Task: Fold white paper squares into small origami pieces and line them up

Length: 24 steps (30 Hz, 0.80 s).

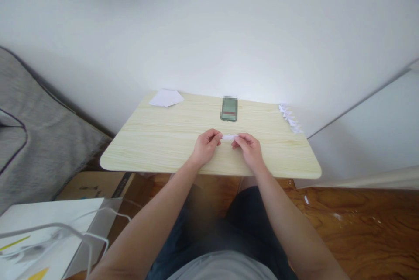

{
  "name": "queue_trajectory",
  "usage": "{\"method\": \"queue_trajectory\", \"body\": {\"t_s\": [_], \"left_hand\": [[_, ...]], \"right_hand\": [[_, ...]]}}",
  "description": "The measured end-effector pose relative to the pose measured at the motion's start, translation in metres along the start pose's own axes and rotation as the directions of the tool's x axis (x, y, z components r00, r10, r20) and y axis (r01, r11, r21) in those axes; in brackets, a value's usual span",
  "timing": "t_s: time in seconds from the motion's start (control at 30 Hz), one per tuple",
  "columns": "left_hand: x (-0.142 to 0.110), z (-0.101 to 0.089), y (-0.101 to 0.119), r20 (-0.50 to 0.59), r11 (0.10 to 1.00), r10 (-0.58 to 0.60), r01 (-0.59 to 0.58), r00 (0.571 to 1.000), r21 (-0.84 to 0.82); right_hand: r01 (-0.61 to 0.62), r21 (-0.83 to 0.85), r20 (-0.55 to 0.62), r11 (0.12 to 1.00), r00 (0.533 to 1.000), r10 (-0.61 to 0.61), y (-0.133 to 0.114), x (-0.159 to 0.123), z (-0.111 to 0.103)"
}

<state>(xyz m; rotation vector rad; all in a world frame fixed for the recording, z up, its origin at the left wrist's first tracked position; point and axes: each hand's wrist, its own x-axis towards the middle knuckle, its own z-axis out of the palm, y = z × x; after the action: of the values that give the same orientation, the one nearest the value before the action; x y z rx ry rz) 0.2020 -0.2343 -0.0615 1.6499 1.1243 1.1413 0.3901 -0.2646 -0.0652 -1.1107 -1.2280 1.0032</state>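
A narrow strip of folded white paper (228, 137) spans the gap between my two hands, just over the front half of the table. My left hand (207, 145) pinches its left end between thumb and fingers. At the other end, my right hand (248, 146) grips it the same way. The fingers cover both ends, so the paper's full shape is hidden. Beyond the hands lies a phone (229, 109) with a blurred green screen. A stack of white paper sheets (166, 98) rests at the far left corner, and a row of small folded paper pieces (290, 118) lines the right edge.
The pale wooden table (147, 140) stands against a white wall (209, 31). To the left are a grey covered sofa (39, 127), a cardboard box (93, 184) and a white box (55, 223) with white cables across it. A paper scrap (306, 200) lies on the wooden floor.
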Motion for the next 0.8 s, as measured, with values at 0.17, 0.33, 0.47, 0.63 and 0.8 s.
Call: {"method": "queue_trajectory", "body": {"t_s": [0.17,0.33,0.47,0.63,0.8], "left_hand": [[-0.002,0.002,-0.002,0.001,1.0,0.007,-0.007,1.0,0.002],[-0.005,0.004,0.0,0.015,0.99,0.057,-0.059,0.998,0.125],[-0.008,0.006,0.004,0.048,0.951,0.134,-0.142,0.99,0.273],[-0.01,0.009,0.005,0.15,0.873,0.248,-0.288,0.957,0.393],[-0.011,0.013,0.004,0.223,0.777,0.286,-0.362,0.932,0.516]], "right_hand": [[-0.045,0.01,-0.024,0.999,0.999,0.045,0.0,0.004,-0.004],[-0.101,-0.01,-0.05,0.995,0.994,0.1,-0.003,0.004,-0.013],[-0.197,-0.017,-0.028,0.98,0.98,0.196,-0.007,0.005,-0.019],[-0.266,-0.083,-0.033,0.96,0.964,0.264,-0.011,0.008,-0.025],[-0.295,-0.248,-0.046,0.923,0.955,0.292,-0.009,0.011,-0.027]]}}
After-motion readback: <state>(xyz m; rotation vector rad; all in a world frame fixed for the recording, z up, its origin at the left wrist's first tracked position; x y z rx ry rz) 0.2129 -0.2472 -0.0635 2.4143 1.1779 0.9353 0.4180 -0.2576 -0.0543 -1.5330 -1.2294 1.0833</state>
